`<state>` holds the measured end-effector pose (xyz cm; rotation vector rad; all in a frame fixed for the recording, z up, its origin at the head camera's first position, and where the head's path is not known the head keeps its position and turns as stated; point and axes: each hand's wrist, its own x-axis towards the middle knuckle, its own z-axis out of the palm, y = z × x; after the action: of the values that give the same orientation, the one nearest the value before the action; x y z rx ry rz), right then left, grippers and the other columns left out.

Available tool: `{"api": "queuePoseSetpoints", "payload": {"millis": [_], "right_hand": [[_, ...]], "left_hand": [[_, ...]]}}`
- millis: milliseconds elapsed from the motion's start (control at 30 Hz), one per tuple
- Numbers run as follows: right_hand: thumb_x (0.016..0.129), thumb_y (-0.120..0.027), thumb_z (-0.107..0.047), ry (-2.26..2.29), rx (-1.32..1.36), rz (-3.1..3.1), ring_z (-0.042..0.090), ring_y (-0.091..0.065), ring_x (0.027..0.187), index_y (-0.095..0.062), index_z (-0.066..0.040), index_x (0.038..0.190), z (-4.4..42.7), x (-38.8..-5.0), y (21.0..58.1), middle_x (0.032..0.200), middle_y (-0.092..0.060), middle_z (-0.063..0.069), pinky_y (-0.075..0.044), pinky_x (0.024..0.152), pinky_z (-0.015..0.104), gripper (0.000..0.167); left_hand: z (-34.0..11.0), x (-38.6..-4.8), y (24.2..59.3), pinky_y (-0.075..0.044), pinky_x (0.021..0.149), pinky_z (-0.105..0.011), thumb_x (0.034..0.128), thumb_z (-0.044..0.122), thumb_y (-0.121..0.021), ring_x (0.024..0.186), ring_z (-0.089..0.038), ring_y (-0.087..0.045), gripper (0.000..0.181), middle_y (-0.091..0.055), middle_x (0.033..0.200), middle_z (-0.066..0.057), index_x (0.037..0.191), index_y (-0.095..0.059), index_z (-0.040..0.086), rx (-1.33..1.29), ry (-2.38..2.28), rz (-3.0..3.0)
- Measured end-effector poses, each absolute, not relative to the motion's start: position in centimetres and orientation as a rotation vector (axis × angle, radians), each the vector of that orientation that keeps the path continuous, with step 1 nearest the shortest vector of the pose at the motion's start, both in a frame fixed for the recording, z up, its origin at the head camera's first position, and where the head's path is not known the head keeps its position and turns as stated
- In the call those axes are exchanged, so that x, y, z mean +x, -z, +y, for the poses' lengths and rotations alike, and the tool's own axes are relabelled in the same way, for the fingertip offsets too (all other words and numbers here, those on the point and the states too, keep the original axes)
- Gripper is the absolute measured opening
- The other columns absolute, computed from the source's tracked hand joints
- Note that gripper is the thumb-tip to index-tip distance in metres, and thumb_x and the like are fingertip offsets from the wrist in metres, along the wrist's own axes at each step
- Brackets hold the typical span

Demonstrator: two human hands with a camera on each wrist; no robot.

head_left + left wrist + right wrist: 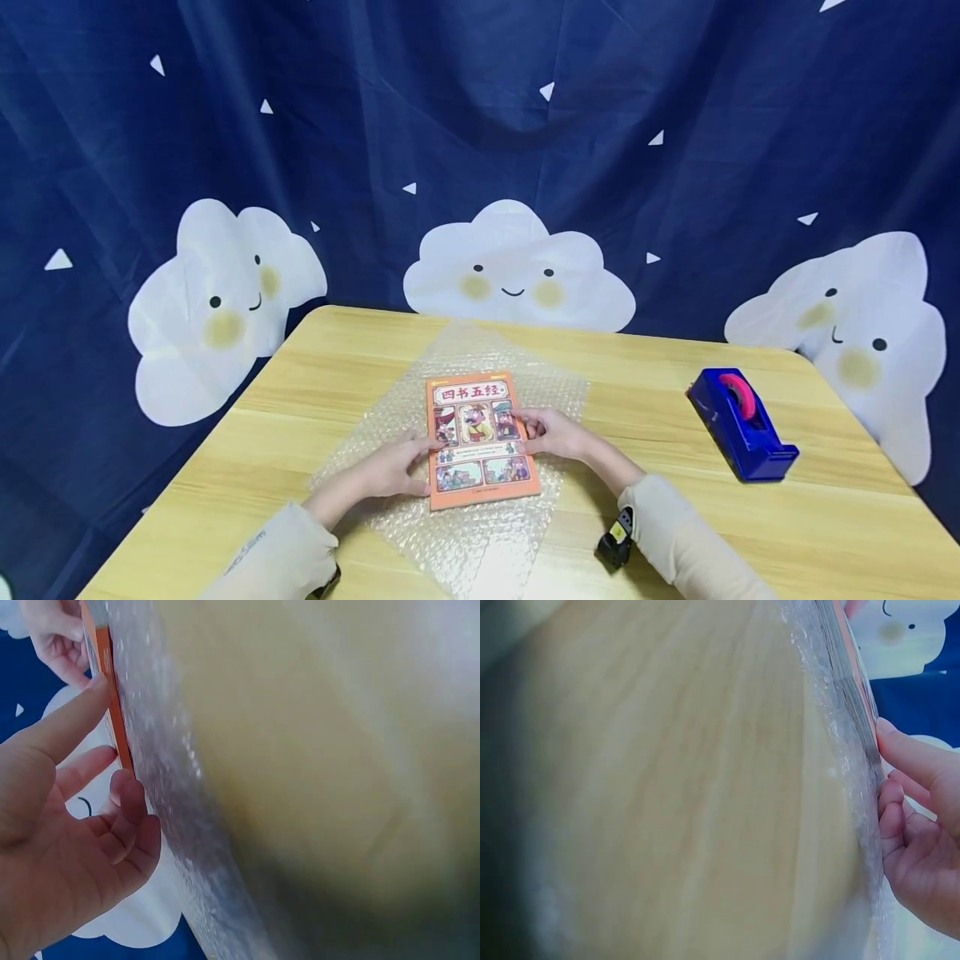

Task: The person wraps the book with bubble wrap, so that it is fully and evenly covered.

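An orange comic-style book (483, 450) with Chinese characters on its cover lies face up on a sheet of bubble wrap (420, 533). My left hand (386, 468) grips the book's left edge, its thumb against the side in the left wrist view, where the book's orange spine (112, 697) shows. Along the opposite edge, my right hand (561, 435) holds the book with its index finger reaching onto the cover. Page edges (851, 686) appear beside the right thumb in the right wrist view, with the other fingers curled low against the side.
The bubble wrap lies diagonally on a wooden table (300, 400). To the right stands a blue tape dispenser (742, 429) with a pink roll of tape (737, 395). Behind the table hangs a dark blue curtain (465, 108) printed with smiling clouds.
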<state>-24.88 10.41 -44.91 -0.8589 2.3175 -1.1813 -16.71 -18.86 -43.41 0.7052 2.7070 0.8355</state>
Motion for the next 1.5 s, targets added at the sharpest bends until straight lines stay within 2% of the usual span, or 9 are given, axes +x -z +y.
{"api": "queuePoseSetpoints", "payload": {"millis": [200, 300, 467, 767, 933, 1033, 1167, 1367, 1500], "right_hand": [[0.08, -0.068, -0.009, 1.191, -0.848, 2.315, 0.008, -0.039, 0.059, -0.04, 0.005, 0.134, 10.4, -24.9, 45.1, 0.072, -0.046, 0.0, -0.037, 0.055, 0.018, 0.063], [0.08, -0.068, -0.009, 1.194, -0.858, 2.309, 0.008, -0.038, 0.059, -0.039, 0.006, 0.134, 10.4, -24.9, 45.2, 0.071, -0.046, -0.001, -0.037, 0.054, 0.019, 0.063], [0.081, -0.067, -0.01, 1.194, -0.867, 2.307, 0.007, -0.037, 0.058, -0.038, 0.007, 0.134, 10.4, -24.8, 45.1, 0.071, -0.045, -0.002, -0.037, 0.055, 0.018, 0.062], [0.081, -0.067, -0.012, 1.062, -0.961, 2.518, 0.007, -0.044, 0.06, -0.046, 0.008, 0.128, 10.5, -23.6, 44.8, 0.07, -0.049, -0.002, -0.041, 0.054, 0.02, 0.055], [0.079, -0.068, -0.013, 0.994, -1.021, 2.562, 0.007, -0.044, 0.064, -0.046, 0.005, 0.129, 10.7, -21.5, 44.6, 0.075, -0.05, -0.001, -0.042, 0.057, 0.02, 0.057], [0.078, -0.069, -0.015, 0.911, -1.164, 2.576, 0.006, -0.044, 0.072, -0.05, 0.0, 0.126, 11.2, -19.9, 44.2, 0.082, -0.051, -0.002, -0.042, 0.064, 0.02, 0.054], [0.079, -0.068, -0.026, 0.76, -1.451, 2.507, 0.002, -0.046, 0.077, -0.054, -0.009, 0.12, 12.1, -17.9, 44.0, 0.09, -0.053, -0.005, -0.043, 0.069, 0.017, 0.047], [0.08, -0.06, -0.042, 0.601, -1.759, 2.362, -0.005, -0.036, 0.072, -0.058, -0.015, 0.115, 13.2, -15.5, 44.3, 0.095, -0.051, -0.009, -0.032, 0.063, 0.004, 0.044], [0.082, -0.059, -0.04, 0.589, -1.827, 2.361, -0.006, -0.029, 0.067, -0.061, -0.014, 0.111, 13.2, -15.0, 44.5, 0.086, -0.048, -0.01, -0.025, 0.06, 0.001, 0.039]], "left_hand": [[-18.6, -15.5, 43.3, -0.044, 0.077, -0.038, 0.0708, 0.025, -0.075, 0.088, -0.018, -0.047, 0.062, -0.048, 0.102, -0.005, 0.126, -0.052, 0.008, 0.739, -0.814, 2.69], [-18.6, -15.1, 43.3, -0.041, 0.07, -0.029, 0.0711, 0.027, -0.074, 0.082, -0.014, -0.043, 0.059, -0.046, 0.095, 0.0, 0.124, -0.054, 0.01, 0.759, -0.802, 2.689], [-18.8, -15.0, 43.3, -0.035, 0.063, -0.022, 0.0731, 0.028, -0.073, 0.074, -0.01, -0.037, 0.056, -0.042, 0.088, 0.002, 0.123, -0.056, 0.011, 0.775, -0.835, 2.665], [-19.0, -16.9, 43.0, -0.033, 0.062, -0.025, 0.0767, 0.027, -0.071, 0.074, -0.015, -0.032, 0.062, -0.037, 0.084, -0.005, 0.131, -0.049, 0.005, 0.725, -0.816, 2.69], [-19.5, -17.7, 43.0, -0.039, 0.069, -0.034, 0.077, 0.028, -0.071, 0.082, -0.019, -0.035, 0.065, -0.036, 0.091, -0.007, 0.133, -0.046, 0.006, 0.662, -0.756, 2.734], [-19.8, -18.2, 43.2, -0.038, 0.072, -0.036, 0.0776, 0.032, -0.07, 0.085, -0.021, -0.033, 0.067, -0.033, 0.092, -0.007, 0.134, -0.045, 0.006, 0.652, -0.706, 2.776], [-19.9, -18.7, 43.4, -0.03, 0.07, -0.032, 0.0768, 0.039, -0.069, 0.087, -0.022, -0.029, 0.071, -0.03, 0.093, -0.006, 0.136, -0.043, 0.01, 0.626, -0.624, 2.83], [-19.9, -18.8, 43.6, -0.024, 0.066, -0.03, 0.0751, 0.046, -0.069, 0.088, -0.022, -0.027, 0.075, -0.027, 0.094, -0.005, 0.138, -0.041, 0.015, 0.588, -0.587, 2.839], [-19.8, -18.8, 43.6, -0.022, 0.065, -0.03, 0.0744, 0.046, -0.069, 0.087, -0.022, -0.026, 0.077, -0.026, 0.093, -0.004, 0.138, -0.04, 0.015, 0.584, -0.592, 2.834]]}}
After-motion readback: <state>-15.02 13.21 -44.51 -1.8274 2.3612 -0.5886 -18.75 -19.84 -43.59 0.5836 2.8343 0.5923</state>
